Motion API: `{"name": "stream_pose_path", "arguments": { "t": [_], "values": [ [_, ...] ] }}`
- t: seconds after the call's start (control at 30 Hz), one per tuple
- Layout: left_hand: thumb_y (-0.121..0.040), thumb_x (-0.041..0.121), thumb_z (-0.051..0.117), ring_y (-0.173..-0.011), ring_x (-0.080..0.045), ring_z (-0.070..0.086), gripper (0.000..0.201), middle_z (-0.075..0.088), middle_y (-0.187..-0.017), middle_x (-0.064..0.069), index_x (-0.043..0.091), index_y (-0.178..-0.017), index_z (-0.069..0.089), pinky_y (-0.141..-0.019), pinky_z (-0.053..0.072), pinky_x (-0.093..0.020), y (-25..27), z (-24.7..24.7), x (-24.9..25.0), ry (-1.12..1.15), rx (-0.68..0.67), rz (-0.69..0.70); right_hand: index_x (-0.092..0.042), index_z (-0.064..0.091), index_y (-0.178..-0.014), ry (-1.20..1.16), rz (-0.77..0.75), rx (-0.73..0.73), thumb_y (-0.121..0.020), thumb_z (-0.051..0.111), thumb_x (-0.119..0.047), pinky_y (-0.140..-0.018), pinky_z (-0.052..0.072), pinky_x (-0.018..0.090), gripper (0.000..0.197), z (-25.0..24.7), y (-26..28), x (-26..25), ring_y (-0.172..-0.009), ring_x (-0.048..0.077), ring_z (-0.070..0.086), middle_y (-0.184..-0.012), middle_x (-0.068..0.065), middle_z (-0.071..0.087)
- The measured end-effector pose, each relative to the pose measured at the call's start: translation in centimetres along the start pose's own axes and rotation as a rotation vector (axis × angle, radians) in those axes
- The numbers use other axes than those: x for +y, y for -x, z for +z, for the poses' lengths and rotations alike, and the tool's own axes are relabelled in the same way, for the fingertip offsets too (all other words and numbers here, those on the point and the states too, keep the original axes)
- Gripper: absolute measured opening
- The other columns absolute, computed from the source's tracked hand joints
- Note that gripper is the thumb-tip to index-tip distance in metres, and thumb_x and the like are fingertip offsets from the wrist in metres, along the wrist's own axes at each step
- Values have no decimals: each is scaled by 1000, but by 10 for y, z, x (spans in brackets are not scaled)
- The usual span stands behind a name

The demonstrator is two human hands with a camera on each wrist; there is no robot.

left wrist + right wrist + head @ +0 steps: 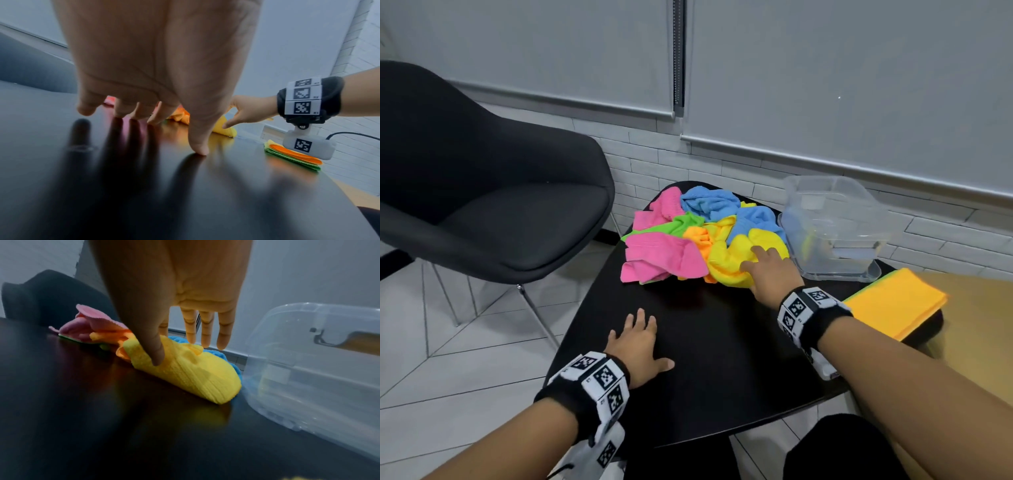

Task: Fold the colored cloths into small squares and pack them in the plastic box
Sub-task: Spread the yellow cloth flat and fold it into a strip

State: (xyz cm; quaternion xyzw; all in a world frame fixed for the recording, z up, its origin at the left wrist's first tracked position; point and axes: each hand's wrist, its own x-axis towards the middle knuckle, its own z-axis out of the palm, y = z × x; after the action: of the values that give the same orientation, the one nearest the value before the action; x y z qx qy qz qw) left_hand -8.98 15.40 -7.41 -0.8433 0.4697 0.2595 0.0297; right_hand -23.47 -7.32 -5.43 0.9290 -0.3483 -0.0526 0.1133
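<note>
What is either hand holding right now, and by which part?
Nothing yet. The right hand reaches onto the yellow cloth, thumb touching its near fold, fingers straight. The left hand lies flat on the table.

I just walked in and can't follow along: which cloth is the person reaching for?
Find the black table and its heap of crumpled cloths beside the clear plastic box. The yellow cloth lies at the heap's near edge, closest to the box, under the right hand. Its neighbours are orange, pink and blue.
</note>
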Motion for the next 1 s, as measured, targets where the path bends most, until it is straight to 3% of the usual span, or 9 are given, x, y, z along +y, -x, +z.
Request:
{"name": "stream_pose_path", "arguments": {
  "t": [0.17,0.27,0.47,0.57,0.63,0.73,0.8,0.9,1.0],
  "values": [
    [-94,43,53,-148,-25,-5,81,-7,-160,-9,15,-153,6,-119,13,-48,2,-1,-10,98,16,59,-18,55,-118,-113,19,-24,-91,51,-15,-73,43,37,27,1,1,-7,-110,29,48,-122,8,44],
    [-96,38,51,-148,-26,3,69,4,-160,-9,18,-152,16,-119,16,-41,3,-6,-9,205,72,92,-14,57,-118,-232,-18,-19,-93,49,-18,-75,48,37,26,-3,21,-18,-105,30,54,-117,9,47],
    [-97,23,50,-127,-18,49,37,54,-137,-1,21,-134,51,-104,37,-28,7,-13,5,368,369,213,-25,63,-115,-485,-290,-87,-93,53,-43,-78,47,32,30,-1,86,-57,-94,18,57,-110,-2,54],
    [-95,15,51,-116,-19,56,31,61,-125,0,20,-124,59,-98,43,-33,8,-16,14,413,492,249,-23,69,-94,-668,-336,62,-94,51,-35,-70,47,32,22,-13,103,-54,-73,9,54,-88,-7,66],
    [-93,12,54,-117,-19,54,32,59,-126,0,18,-124,59,-99,42,-36,7,-17,19,398,550,287,-22,67,-83,-740,-215,267,-91,50,-31,-65,48,34,22,-21,102,-40,-65,9,53,-75,-8,65],
    [-89,8,58,-129,-18,41,44,47,-138,0,17,-132,52,-106,36,-31,3,-18,29,322,590,383,-19,67,-84,-777,43,481,-88,56,-21,-67,50,36,12,-28,92,-9,-65,12,53,-78,-5,63],
    [-86,9,61,-136,-21,29,57,34,-149,-1,19,-140,42,-110,30,-34,-1,-21,40,199,574,440,-17,66,-101,-776,183,418,-85,58,-14,-78,50,36,18,-26,85,11,-76,13,54,-97,2,64],
    [-86,14,62,-145,-23,10,76,11,-159,3,25,-149,22,-114,26,-43,-11,-27,60,-65,496,448,-18,47,-135,-739,220,79,-82,63,-15,-96,44,35,56,-19,81,25,-112,22,55,-131,7,54],
    [-89,14,59,-147,-20,3,79,12,-159,5,27,-151,12,-115,17,-49,-21,-32,77,-206,432,418,-20,33,-144,-778,184,-123,-81,70,-19,-95,45,34,73,-12,79,24,-118,24,53,-132,8,52]
  ]
}}
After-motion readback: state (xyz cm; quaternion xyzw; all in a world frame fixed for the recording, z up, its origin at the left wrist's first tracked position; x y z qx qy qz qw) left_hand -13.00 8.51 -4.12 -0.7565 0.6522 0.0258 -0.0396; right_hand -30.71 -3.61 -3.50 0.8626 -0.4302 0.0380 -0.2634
